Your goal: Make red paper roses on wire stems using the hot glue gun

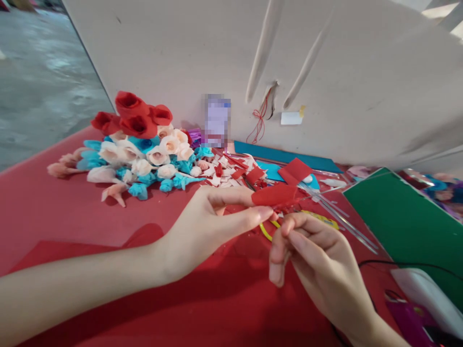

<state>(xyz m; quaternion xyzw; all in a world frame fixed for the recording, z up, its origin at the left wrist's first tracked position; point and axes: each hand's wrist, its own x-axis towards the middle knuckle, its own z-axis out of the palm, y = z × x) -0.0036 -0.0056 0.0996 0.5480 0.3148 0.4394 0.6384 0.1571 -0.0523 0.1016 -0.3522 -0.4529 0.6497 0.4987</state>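
My left hand (213,226) reaches in from the left, its thumb and fingers closed on a red crepe-paper petal (275,195). The petal lies roughly level above the table. Just below and right of it is my right hand (318,255), thumb and index fingertip pressed together and the other fingers curled. Whatever those fingertips hold, if anything, is too small to make out. Behind the hands, yellow scissor-like handles (266,232) show in part. A square of red paper (295,171) rests beyond the petal.
Paper flowers (144,154) in red, white, blue and peach are heaped at the back left. Paper scraps (231,173) lie beside them. Clear sticks (347,219), a green board (408,226) and a white object (427,294) with a black cable are on the right. A pale wall (181,48) stands behind.
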